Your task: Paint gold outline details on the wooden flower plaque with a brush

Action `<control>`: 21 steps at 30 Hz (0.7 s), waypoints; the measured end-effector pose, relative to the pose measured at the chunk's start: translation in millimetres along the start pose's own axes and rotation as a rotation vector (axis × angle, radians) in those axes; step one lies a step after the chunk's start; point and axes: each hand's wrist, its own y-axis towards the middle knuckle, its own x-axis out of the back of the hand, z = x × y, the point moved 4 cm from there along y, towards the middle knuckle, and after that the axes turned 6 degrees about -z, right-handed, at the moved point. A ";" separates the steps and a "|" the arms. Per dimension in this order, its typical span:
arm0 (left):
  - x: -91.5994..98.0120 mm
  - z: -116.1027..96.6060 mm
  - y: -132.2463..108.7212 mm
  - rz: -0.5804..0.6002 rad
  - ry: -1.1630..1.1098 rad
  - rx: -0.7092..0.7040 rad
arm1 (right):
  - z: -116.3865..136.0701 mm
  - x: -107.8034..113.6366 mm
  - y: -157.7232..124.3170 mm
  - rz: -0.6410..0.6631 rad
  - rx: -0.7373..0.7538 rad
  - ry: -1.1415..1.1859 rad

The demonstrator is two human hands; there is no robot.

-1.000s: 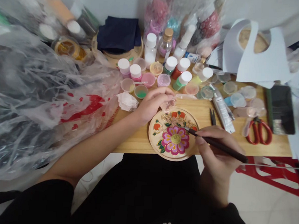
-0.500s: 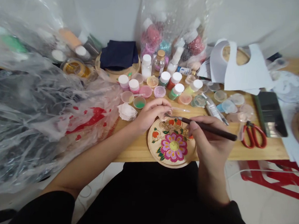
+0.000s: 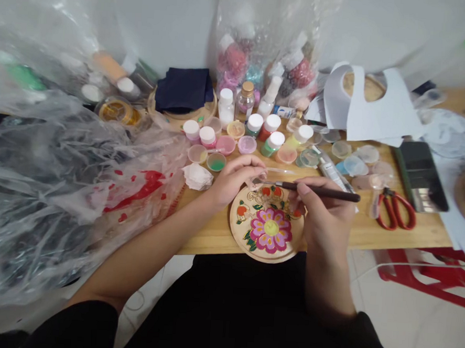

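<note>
- currently, a slim brush [image 3: 314, 190] with a dark handle is gripped in the right hand [image 3: 328, 214], fingers closed near its metal collar.
- a small translucent item [image 3: 254, 184] is pinched by the left hand [image 3: 238, 178], fingertips drawn close; its exact shape cannot be told.
- brush tip is brought up to that item; contact cannot be confirmed.
- a round wooden disc [image 3: 268, 223] is set at the front edge of the table [image 3: 205, 240], below both hands, partly overhanging.
- disc is decorated with a pink flower [image 3: 271, 237], yellow at its centre, ringed by gold-outlined leaves and orange fruit.
- a crumpled tissue [image 3: 198, 176] and a cup of green paint [image 3: 216, 163] are seen just beside the left hand.
- red-handled pliers [image 3: 396, 211] are laid right of the right hand, near a dark phone [image 3: 422, 177].
- a dark blue cloth [image 3: 181, 90] is folded towards the back.
</note>
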 end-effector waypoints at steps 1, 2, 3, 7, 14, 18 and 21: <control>0.2 0.2 0.1 -0.003 0.002 -0.002 | -0.5 1.0 0.5 -0.007 -0.018 0.024; 0.4 0.4 0.2 -0.005 0.008 -0.003 | -0.9 2.0 0.9 -0.016 -0.034 0.041; 0.5 0.6 0.3 -0.007 0.013 -0.004 | -1.0 3.2 1.3 -0.027 -0.048 0.052; 0.3 1.1 1.2 -0.004 -0.008 -0.001 | 1.1 7.2 2.0 -0.052 -0.069 0.074; 1.1 0.8 3.0 -0.046 -0.061 0.004 | 4.4 27.9 -8.4 -0.094 -0.094 0.041; -2.0 0.3 2.3 -0.010 -0.113 0.018 | 2.4 40.1 -22.2 -0.153 -0.033 -0.059; -3.4 -0.3 1.6 0.004 -0.135 0.006 | 0.7 41.2 -29.6 -0.154 0.034 -0.114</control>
